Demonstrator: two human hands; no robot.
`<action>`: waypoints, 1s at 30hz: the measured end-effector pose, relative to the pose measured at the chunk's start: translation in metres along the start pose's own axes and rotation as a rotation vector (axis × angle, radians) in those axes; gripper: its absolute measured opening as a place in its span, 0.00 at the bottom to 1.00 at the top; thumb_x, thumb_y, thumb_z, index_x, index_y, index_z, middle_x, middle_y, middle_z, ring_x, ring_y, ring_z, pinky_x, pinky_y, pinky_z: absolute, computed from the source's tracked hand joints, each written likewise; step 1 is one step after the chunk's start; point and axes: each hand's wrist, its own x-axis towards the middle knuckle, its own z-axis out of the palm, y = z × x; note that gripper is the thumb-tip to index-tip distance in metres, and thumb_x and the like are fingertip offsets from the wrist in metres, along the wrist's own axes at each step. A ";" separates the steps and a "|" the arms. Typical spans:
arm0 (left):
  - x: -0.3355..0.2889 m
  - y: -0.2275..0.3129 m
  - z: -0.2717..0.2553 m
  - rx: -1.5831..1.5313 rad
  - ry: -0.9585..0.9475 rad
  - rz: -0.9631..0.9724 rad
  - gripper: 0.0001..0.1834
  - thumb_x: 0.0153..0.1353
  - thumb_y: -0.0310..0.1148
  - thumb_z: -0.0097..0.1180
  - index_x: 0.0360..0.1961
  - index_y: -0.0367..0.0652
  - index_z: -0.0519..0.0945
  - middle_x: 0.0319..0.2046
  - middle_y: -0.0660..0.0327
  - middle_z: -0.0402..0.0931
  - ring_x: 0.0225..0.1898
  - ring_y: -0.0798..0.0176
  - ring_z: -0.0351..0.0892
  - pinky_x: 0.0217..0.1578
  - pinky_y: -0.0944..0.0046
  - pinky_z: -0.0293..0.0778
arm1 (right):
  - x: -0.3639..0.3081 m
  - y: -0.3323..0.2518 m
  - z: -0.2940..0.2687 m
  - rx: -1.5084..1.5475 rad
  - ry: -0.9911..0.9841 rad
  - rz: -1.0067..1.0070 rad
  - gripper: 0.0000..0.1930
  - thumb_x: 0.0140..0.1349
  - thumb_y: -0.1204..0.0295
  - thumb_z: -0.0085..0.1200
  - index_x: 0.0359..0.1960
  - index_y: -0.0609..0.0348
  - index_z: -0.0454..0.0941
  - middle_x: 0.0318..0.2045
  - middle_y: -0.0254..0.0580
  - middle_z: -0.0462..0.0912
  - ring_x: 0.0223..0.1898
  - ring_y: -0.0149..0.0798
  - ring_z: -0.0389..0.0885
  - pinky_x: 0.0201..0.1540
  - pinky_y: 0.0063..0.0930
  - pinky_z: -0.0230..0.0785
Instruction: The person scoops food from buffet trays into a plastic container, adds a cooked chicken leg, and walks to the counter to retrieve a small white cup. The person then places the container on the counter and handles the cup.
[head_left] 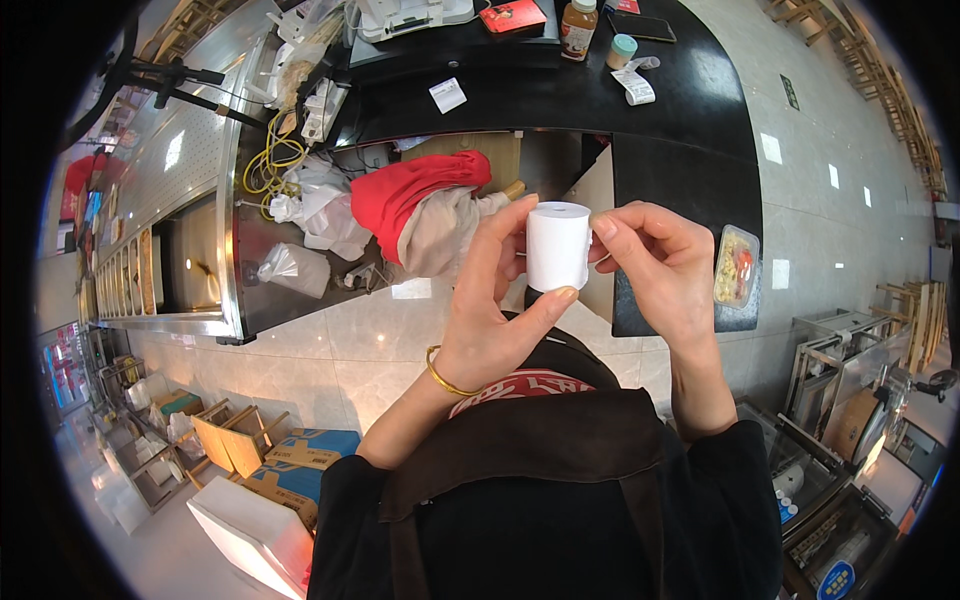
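A small white paper roll (pixel 556 248), like receipt paper, is held upright in front of me at chest height. My left hand (pixel 500 290) wraps it from the left, with the thumb under its lower edge and the fingers along its side; a gold bangle (pixel 446 374) circles that wrist. Thumb and forefinger of my right hand (pixel 660 262) are pinched together at the roll's right side, where the paper's edge looks slightly raised. The other right fingers curl partly behind and are hard to see.
Beyond my hands runs a black counter (pixel 690 110) with a paper slip (pixel 447 95), curled receipt (pixel 636 82), bottle (pixel 578 28), small jar (pixel 621 50) and phone (pixel 641 27). A food container (pixel 737 266) sits at right. Red cloth (pixel 415 195) and plastic bags (pixel 330 210) fill the shelf at left.
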 end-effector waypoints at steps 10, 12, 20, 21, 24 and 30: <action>0.000 -0.002 0.000 0.038 -0.008 0.002 0.39 0.52 0.21 0.60 0.64 0.34 0.55 0.57 0.50 0.64 0.59 0.57 0.67 0.57 0.60 0.65 | 0.002 0.003 -0.001 -0.040 -0.006 0.043 0.07 0.63 0.75 0.53 0.33 0.67 0.80 0.26 0.36 0.81 0.27 0.26 0.80 0.30 0.17 0.73; 0.000 -0.002 0.001 0.031 -0.010 0.005 0.39 0.52 0.21 0.60 0.64 0.34 0.55 0.57 0.50 0.64 0.59 0.57 0.67 0.57 0.60 0.65 | 0.002 0.002 -0.002 -0.029 -0.006 0.037 0.06 0.63 0.76 0.53 0.34 0.67 0.80 0.26 0.36 0.81 0.28 0.26 0.80 0.30 0.17 0.73; 0.005 -0.006 0.001 -0.023 0.055 0.033 0.39 0.50 0.21 0.62 0.62 0.36 0.56 0.54 0.53 0.64 0.55 0.59 0.69 0.54 0.60 0.68 | -0.003 -0.003 -0.006 -0.056 -0.077 -0.025 0.05 0.61 0.78 0.54 0.36 0.67 0.80 0.30 0.36 0.81 0.33 0.26 0.81 0.35 0.17 0.72; 0.005 -0.006 0.001 -0.017 0.055 0.039 0.39 0.50 0.20 0.62 0.62 0.36 0.56 0.54 0.53 0.63 0.55 0.59 0.68 0.54 0.60 0.68 | -0.003 -0.003 -0.007 -0.095 -0.096 -0.050 0.05 0.61 0.78 0.54 0.36 0.67 0.79 0.30 0.35 0.81 0.34 0.26 0.81 0.35 0.17 0.72; 0.005 -0.008 0.001 0.019 0.058 0.059 0.38 0.49 0.19 0.62 0.61 0.37 0.58 0.54 0.54 0.63 0.56 0.59 0.68 0.53 0.60 0.69 | -0.003 -0.003 -0.007 -0.136 -0.100 -0.052 0.04 0.60 0.78 0.55 0.35 0.67 0.79 0.30 0.34 0.81 0.34 0.26 0.80 0.35 0.16 0.71; 0.002 -0.007 -0.001 0.089 0.036 0.061 0.39 0.49 0.18 0.61 0.62 0.37 0.57 0.57 0.51 0.63 0.60 0.57 0.65 0.58 0.59 0.64 | -0.002 -0.004 -0.004 -0.155 -0.082 -0.011 0.03 0.59 0.78 0.55 0.32 0.66 0.78 0.27 0.33 0.80 0.31 0.24 0.79 0.35 0.16 0.70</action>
